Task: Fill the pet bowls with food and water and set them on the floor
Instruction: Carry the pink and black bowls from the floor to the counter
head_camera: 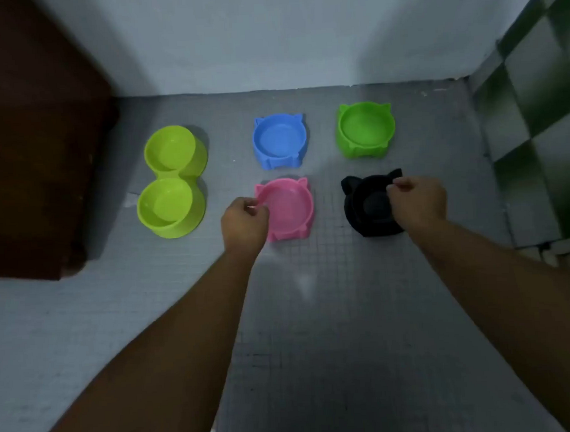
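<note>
So, 5 pet dishes are seen laid out on the grey gridded floor (316, 329), all sitting in the middle band of the frame. At centre left a lime double bowl (173, 182) is parked, with its 2 round wells lined up one above the other in the picture. To its right, 4 cat-eared bowls are arranged in a 2-by-2 block. A blue bowl (279, 141) is placed at upper centre and a green bowl (366, 130) at upper right. A pink bowl (293, 208) is set just below the blue one, and a black bowl (369, 208) just below the green one. The dishes are kept apart, with strips of floor left between them.

The pink bowl is held by the left hand (244, 223), which is reached in from the lower left. Its left rim is pinched between the thumb and curled fingers. The black bowl is held much the same way by the right hand (418, 202), reached in from the lower right, with the rim by its right ear pinched. Whether these 2 bowls are flat on the floor or lifted a touch can't be told from this angle.

The upper left is filled by a dark brown cabinet (34, 130), stood near the lime double bowl. A pale wall (267, 35) is seen across the top, and green-and-white checkered tiles (542, 103) run down the right edge.
</note>
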Demonstrator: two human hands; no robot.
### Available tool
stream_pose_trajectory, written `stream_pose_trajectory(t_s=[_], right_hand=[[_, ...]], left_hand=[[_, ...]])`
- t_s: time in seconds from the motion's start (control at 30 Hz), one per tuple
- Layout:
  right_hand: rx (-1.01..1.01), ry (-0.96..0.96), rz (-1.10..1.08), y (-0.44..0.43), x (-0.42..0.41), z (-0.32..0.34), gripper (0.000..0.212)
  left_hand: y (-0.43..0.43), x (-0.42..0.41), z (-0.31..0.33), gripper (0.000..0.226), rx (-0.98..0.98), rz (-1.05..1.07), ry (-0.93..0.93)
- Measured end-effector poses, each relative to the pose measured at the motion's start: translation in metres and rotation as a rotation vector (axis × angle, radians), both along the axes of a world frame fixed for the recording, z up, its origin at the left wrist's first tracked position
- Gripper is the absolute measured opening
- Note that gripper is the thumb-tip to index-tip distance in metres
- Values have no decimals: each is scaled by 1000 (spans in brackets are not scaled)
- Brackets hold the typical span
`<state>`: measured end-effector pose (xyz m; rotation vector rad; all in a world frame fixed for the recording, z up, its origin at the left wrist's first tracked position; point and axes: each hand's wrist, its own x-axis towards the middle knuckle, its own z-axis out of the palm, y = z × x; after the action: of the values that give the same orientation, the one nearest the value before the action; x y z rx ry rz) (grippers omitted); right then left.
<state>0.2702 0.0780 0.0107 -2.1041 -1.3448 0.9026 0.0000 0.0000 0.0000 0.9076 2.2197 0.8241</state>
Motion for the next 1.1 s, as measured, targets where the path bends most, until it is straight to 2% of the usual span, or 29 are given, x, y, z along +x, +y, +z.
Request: stream_pose_trajectory(t_s=[0.1, 0.27, 0.43, 0.63, 0.73, 0.87, 1.1], right_hand=[[-83, -31, -115, 3, 13, -17, 31], [-133, -51, -144, -2, 17, -31, 44], [-119, -39, -193, -1, 23, -31, 36], [-196, -39, -167, 3, 27, -47, 44], [-213, -46, -164, 4, 27, -52, 48], [-221, -64, -132, -2, 24, -50, 53], [-202, 29, -179, -9, 21, -52, 57]], left_hand=[[4, 2, -12, 37, -30, 81, 13], [12, 8, -28, 52, -100, 108, 61], [15, 9, -38, 44, -98, 112, 29], [12, 1, -48, 29, -177, 132, -53], [15, -8, -70, 31, -154, 157, -52], [12, 12, -32, 24, -142, 147, -22], [9, 6, -34, 20, -91, 164, -77]])
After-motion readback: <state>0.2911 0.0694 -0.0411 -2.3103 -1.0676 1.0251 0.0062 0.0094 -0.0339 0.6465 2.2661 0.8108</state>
